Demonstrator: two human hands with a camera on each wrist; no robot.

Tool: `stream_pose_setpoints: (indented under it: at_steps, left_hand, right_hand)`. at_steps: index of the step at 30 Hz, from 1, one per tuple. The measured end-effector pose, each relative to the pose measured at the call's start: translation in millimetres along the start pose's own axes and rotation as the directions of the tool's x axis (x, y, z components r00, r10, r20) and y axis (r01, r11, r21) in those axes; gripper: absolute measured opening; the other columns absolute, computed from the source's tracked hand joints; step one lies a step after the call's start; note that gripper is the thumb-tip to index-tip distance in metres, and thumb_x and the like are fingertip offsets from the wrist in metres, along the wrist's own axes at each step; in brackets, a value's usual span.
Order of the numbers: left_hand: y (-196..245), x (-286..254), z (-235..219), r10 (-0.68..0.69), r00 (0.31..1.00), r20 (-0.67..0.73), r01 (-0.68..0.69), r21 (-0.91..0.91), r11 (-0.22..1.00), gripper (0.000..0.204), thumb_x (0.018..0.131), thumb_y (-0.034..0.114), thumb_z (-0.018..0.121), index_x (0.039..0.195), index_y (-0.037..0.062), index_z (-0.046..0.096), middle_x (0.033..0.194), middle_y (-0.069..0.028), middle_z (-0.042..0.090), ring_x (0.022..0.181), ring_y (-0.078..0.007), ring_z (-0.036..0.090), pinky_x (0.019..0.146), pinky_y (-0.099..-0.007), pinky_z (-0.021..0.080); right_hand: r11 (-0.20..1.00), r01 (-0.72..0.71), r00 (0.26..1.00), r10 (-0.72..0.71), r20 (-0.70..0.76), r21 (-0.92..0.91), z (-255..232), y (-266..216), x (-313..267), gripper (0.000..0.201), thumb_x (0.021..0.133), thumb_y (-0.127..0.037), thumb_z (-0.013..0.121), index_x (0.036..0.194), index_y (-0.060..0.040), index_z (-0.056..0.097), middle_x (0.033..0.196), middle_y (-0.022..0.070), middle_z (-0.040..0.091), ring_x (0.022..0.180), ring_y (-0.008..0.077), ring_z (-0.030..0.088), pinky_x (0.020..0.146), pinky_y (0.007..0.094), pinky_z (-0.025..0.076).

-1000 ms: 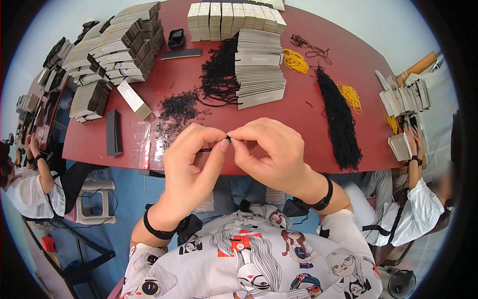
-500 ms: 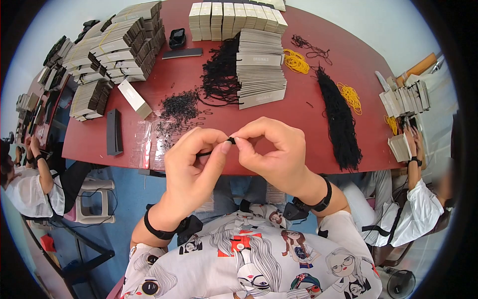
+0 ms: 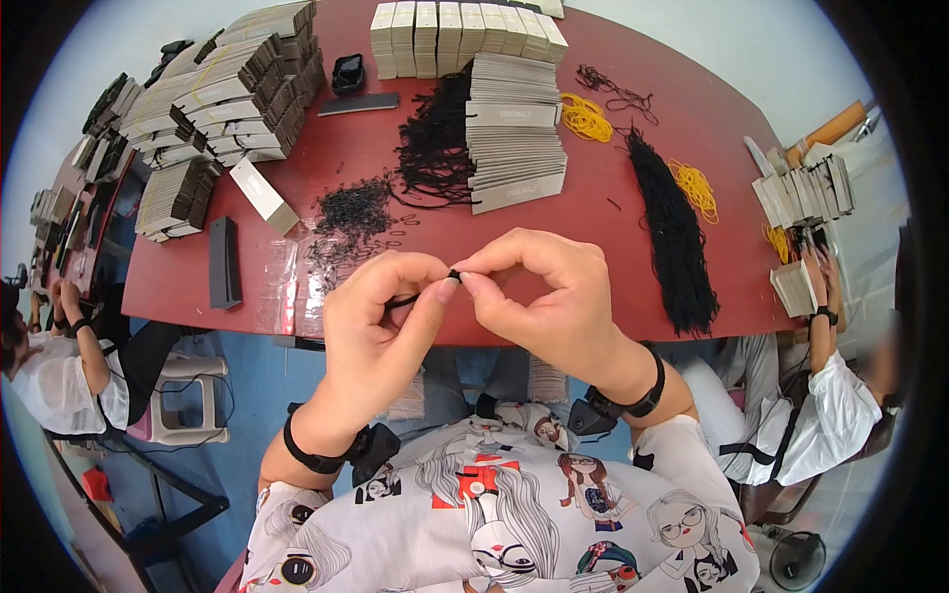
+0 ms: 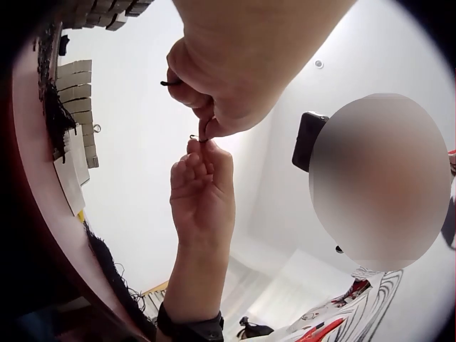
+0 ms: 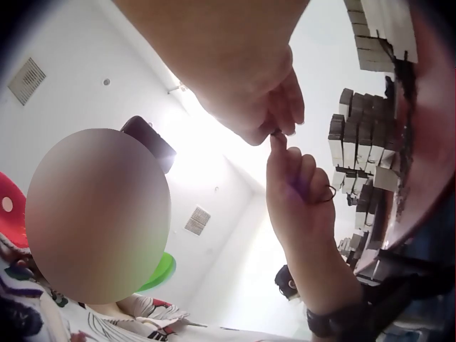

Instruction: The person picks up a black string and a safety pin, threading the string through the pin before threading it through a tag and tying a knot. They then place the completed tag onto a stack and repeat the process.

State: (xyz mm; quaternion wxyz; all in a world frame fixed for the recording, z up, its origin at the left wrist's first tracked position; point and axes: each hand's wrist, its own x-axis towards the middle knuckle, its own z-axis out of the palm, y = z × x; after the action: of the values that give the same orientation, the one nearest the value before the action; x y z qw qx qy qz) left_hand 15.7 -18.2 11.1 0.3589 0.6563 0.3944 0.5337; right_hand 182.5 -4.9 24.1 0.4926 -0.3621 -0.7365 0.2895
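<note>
Cord (image 3: 455,275): I had a short black piece in my view, held up in the air between the two hands, in front of the person's chest.
Left hand (image 3: 381,341): clamped on the cord, thumb and forefinger pinching it; a dark length showed past the thumb, inside the curl of the fingers.
Right hand (image 3: 554,306): clamped on the cord too, thumb and forefinger pinching it right beside the left tips. I could not tell how the cord was looped or knotted there.
Table (image 3: 593,198): red, beyond the hands.
Tags (image 3: 516,128): a fanned grey block past the hands, its black strings (image 3: 435,143) spread to the left.
Clips (image 3: 354,212): small, black, scattered left of the strings, with a clear bag (image 3: 282,282) beside them.
Cord bundle (image 3: 672,242): long and black, on the right side.
Bands (image 3: 586,118): yellow, in a heap just right of the tags; a second heap (image 3: 695,191) lay beside the cord bundle.
Stacks (image 3: 237,89): piled cards at the far left.
Card row (image 3: 465,35): pale blocks at the far side.
Black tray (image 3: 348,74): between the stacks and the card row.
</note>
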Motion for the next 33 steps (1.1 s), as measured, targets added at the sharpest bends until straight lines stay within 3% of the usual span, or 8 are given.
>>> stream_pose_setpoints:
  at_steps: [4, 7, 9, 12, 24, 28, 30, 33]
  left_hand:
    - [-2.2, -1.3, -3.6, 0.052, 0.998, 0.030, -0.054, 0.070, 0.996, 0.006, 0.080, -0.001, 0.062, 0.086, -0.0021, 0.060, 0.074, -0.0013, 0.056, 0.062, -0.0029, 0.049, 0.053, -0.0168, 0.037]
    - [-1.1, -2.6, -4.7, -0.029, 0.999, 0.019, 0.028, 0.036, 0.999, 0.007, 0.078, -0.002, 0.063, 0.085, -0.0011, 0.061, 0.073, -0.0032, 0.058, 0.060, -0.0052, 0.050, 0.053, -0.0177, 0.038]
    - [-2.0, -3.0, -5.2, 0.049, 0.999, 0.013, -0.050, 0.122, 0.991, 0.009, 0.076, -0.003, 0.063, 0.084, -0.0004, 0.061, 0.073, -0.0056, 0.060, 0.058, -0.0084, 0.052, 0.053, -0.0187, 0.039]
    - [0.9, -2.6, -4.1, 0.070, 0.998, -0.008, -0.068, 0.148, 0.987, 0.010, 0.074, -0.004, 0.064, 0.083, -0.0001, 0.061, 0.072, -0.0071, 0.060, 0.059, -0.0117, 0.055, 0.053, -0.0205, 0.041]
    - [-0.6, 2.7, -5.4, 0.307, 0.951, -0.026, -0.287, 0.293, 0.912, 0.017, 0.071, -0.009, 0.063, 0.086, -0.0009, 0.060, 0.073, -0.0081, 0.060, 0.061, -0.0155, 0.056, 0.054, -0.0234, 0.044]
    - [0.7, 2.8, -4.6, 0.319, 0.947, -0.031, -0.294, 0.313, 0.903, 0.017, 0.071, -0.009, 0.063, 0.086, -0.0009, 0.060, 0.073, -0.0084, 0.059, 0.060, -0.0156, 0.056, 0.053, -0.0236, 0.043]
    - [1.0, 1.8, -3.9, 0.329, 0.943, -0.048, -0.294, 0.343, 0.892, 0.017, 0.071, -0.009, 0.063, 0.086, -0.0008, 0.060, 0.072, -0.0084, 0.059, 0.058, -0.0155, 0.055, 0.052, -0.0236, 0.042]
    - [1.5, 0.8, -3.3, 0.290, 0.955, -0.060, -0.257, 0.316, 0.913, 0.017, 0.072, -0.009, 0.064, 0.086, -0.0010, 0.060, 0.071, -0.0077, 0.059, 0.058, -0.0145, 0.054, 0.051, -0.0234, 0.042]
  right_hand:
    - [1.000, 0.030, 0.999, -0.030, -0.036, -0.010, 1.0, 4.3, -0.4, 0.009, 0.072, -0.003, 0.067, 0.080, 0.0004, 0.064, 0.072, 0.0058, 0.064, 0.060, 0.0091, 0.061, 0.055, 0.0209, 0.050]
    - [0.977, -0.156, 0.988, 0.152, 0.038, 0.147, -1.1, 2.5, 0.0, 0.008, 0.075, -0.003, 0.066, 0.081, 0.0011, 0.063, 0.073, 0.0029, 0.064, 0.063, 0.0048, 0.059, 0.056, 0.0189, 0.048]
    - [0.832, -0.363, 0.932, 0.332, 0.148, 0.420, -1.5, 1.2, 0.6, 0.006, 0.078, -0.003, 0.064, 0.082, 0.0018, 0.062, 0.074, 0.0001, 0.062, 0.067, 0.0021, 0.056, 0.058, 0.0178, 0.046]
    - [0.778, -0.405, 0.914, 0.343, 0.216, 0.481, -3.8, 3.3, 1.6, 0.006, 0.080, -0.002, 0.063, 0.083, 0.0022, 0.060, 0.076, -0.0007, 0.061, 0.069, 0.0020, 0.055, 0.061, 0.0175, 0.046]
    - [0.744, -0.380, 0.924, 0.286, 0.253, 0.549, -3.6, 1.2, 2.9, 0.010, 0.085, -0.003, 0.059, 0.091, 0.0054, 0.060, 0.086, 0.0069, 0.064, 0.081, 0.0100, 0.062, 0.074, 0.0233, 0.051]
    - [0.760, -0.366, 0.930, 0.299, 0.212, 0.537, -0.2, 0.9, 0.3, 0.009, 0.084, -0.003, 0.059, 0.089, 0.0043, 0.061, 0.084, 0.0055, 0.065, 0.078, 0.0089, 0.062, 0.070, 0.0228, 0.051]
    - [0.915, -0.262, 0.963, 0.226, 0.150, 0.305, -0.3, 1.4, -0.9, 0.006, 0.083, 0.001, 0.058, 0.088, 0.0042, 0.061, 0.083, 0.0078, 0.065, 0.075, 0.0124, 0.064, 0.068, 0.0236, 0.053]
    - [0.974, -0.166, 0.982, 0.148, 0.119, 0.154, -0.1, 1.7, -1.7, 0.006, 0.083, 0.000, 0.058, 0.087, 0.0034, 0.060, 0.084, 0.0070, 0.065, 0.075, 0.0116, 0.064, 0.067, 0.0225, 0.052]
